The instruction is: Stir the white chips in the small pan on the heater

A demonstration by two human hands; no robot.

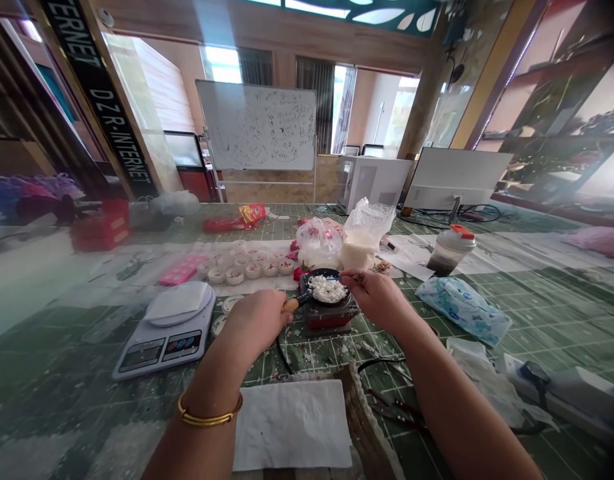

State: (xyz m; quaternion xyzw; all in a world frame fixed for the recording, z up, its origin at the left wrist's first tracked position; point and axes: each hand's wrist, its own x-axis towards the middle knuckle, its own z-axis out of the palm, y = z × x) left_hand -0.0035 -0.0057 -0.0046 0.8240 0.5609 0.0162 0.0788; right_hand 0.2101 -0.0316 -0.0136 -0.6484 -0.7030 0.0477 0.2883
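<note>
White paper sheet (293, 423) nearest | I log left hand (259, 320) clamped on handle of small black pan (331, 273), sitting on red burner (329, 320) mid-table | right hand (379, 298) pinched shut on thin stirrer (353, 277) at pan's rim | white flakes (327, 289) look unmelted: melting barely begun, I judge.

One pan (328, 291), one scale (167, 330), one whiteboard (259, 127)

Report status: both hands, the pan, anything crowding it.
Left hand grips the pan by its handle, pan on the red burner, white flakes inside. Right hand holds a thin stirrer at the rim. Plastic bags close behind.
</note>
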